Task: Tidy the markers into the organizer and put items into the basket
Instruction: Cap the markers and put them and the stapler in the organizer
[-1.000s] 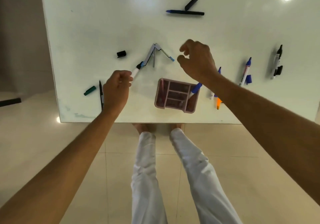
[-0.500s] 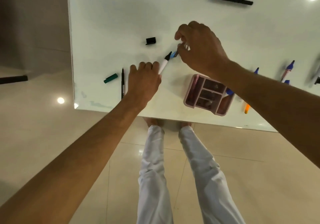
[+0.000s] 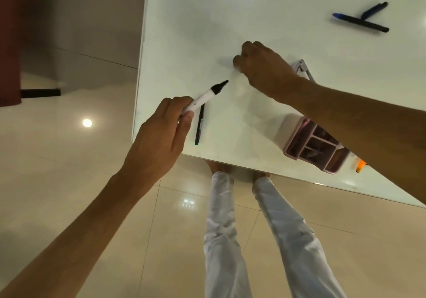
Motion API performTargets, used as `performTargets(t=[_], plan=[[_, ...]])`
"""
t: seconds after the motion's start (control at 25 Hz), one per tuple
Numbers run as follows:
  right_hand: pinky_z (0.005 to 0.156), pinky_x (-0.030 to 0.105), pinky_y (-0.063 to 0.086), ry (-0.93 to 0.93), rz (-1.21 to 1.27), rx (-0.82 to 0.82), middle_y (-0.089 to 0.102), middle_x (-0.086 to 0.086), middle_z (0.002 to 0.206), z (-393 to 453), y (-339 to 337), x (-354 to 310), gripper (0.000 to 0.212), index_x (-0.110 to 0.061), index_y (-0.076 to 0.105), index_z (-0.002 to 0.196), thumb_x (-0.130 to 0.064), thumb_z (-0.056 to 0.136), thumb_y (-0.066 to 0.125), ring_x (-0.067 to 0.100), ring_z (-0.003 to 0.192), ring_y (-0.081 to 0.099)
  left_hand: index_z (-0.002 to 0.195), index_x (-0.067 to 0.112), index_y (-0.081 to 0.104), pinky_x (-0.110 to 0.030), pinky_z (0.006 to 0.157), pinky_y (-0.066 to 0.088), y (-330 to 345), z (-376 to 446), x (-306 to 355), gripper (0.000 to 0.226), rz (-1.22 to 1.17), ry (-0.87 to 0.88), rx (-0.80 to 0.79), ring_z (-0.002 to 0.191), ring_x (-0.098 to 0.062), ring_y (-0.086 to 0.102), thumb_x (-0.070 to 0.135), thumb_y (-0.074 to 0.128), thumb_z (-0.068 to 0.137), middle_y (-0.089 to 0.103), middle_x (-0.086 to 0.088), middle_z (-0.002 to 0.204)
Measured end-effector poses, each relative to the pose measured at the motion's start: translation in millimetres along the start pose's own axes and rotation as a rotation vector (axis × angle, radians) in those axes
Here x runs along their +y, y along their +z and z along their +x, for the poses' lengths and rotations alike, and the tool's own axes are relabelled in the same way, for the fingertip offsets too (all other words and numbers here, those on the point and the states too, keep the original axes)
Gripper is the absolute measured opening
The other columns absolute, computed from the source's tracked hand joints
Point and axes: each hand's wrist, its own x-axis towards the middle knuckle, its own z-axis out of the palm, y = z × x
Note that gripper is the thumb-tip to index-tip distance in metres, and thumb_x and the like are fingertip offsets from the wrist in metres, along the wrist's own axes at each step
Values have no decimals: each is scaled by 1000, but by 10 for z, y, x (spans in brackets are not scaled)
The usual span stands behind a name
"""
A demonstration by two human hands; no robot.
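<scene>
Left hand (image 3: 159, 134) grips a white marker (image 3: 202, 98), its uncapped black tip poking out up and right over the table (image 3: 253, 9). Right hand (image 3: 262, 67) is curled knuckles-up beyond that tip; can't tell if it's holding anything. Pink organizer (image 3: 315, 145) sits near the table edge, contents too blurry.

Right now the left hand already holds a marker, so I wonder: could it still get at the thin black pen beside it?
Probably yes: the thin black pen lies uncovered just right of the left hand, but the white marker fills its grip.
</scene>
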Motion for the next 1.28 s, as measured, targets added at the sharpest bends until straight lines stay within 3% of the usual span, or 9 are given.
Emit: performTargets(t=[0.08,0.16,0.24,0.32,0.44,0.6,0.88,1.08,1.28], plan=[[69,33,49,195,208,41,65,15,103,48,-92,-42,24,-9,74,107,-1,92,58,30,86,63,137,13,60,-43,68,56,-27,72,-49,31,-105,-1,32,76,-23,65,26,44,114,61,-7,109],[73,21,54,454,623,149,78,8,97,-8,-346,-117,21,-15,82,103,-10,85,72,25,85,75,138,13,63,-39,73,61,-33,160,-81,32,-190,-11,68,81,-20,68,25,48,113,64,-8,112],[84,28,61,553,1012,130,82,7,91,-182,-691,-186,21,-18,83,102,-16,81,82,26,82,77,138,11,65,-27,77,61,-40,259,-40,32,-307,-50,117,84,-20,69,24,52,112,66,-10,111],[85,38,63,454,1122,42,81,10,90,-421,-994,-226,23,-17,81,107,-18,84,84,26,79,76,138,13,65,-17,75,55,-58,347,34,34,-358,-59,151,83,-22,69,28,51,112,65,-12,107],[78,34,65,436,1192,-34,78,18,93,-750,-1267,-253,25,-7,78,112,-9,88,82,29,77,80,139,17,65,-25,73,55,-128,445,140,34,-325,-21,159,79,-21,67,32,47,113,63,-12,101],[65,29,62,414,1133,31,80,10,91,-1016,-1394,-227,27,-7,78,113,-9,86,84,27,65,76,138,20,65,-40,76,55,-178,486,269,34,-249,42,120,79,-25,66,32,46,113,62,-13,101],[71,18,60,320,955,57,80,-7,87,-1313,-1443,-239,28,-21,80,116,-29,89,80,8,66,73,138,21,67,-26,73,47,-143,431,572,34,-200,124,20,80,-25,63,30,46,113,58,-11,95],[65,10,52,359,941,127,78,-7,82,-1573,-1443,-141,24,-20,81,114,-27,91,80,4,60,69,136,23,66,-40,75,51,-181,427,737,32,-201,143,-15,83,-29,65,32,45,113,59,-12,99],[67,9,51,339,1001,90,76,-18,73,-1823,-1436,-138,21,-20,81,112,-25,92,79,2,62,69,133,34,66,-41,78,51,-156,423,967,30,-220,170,-172,83,-22,62,38,46,112,59,0,96]])
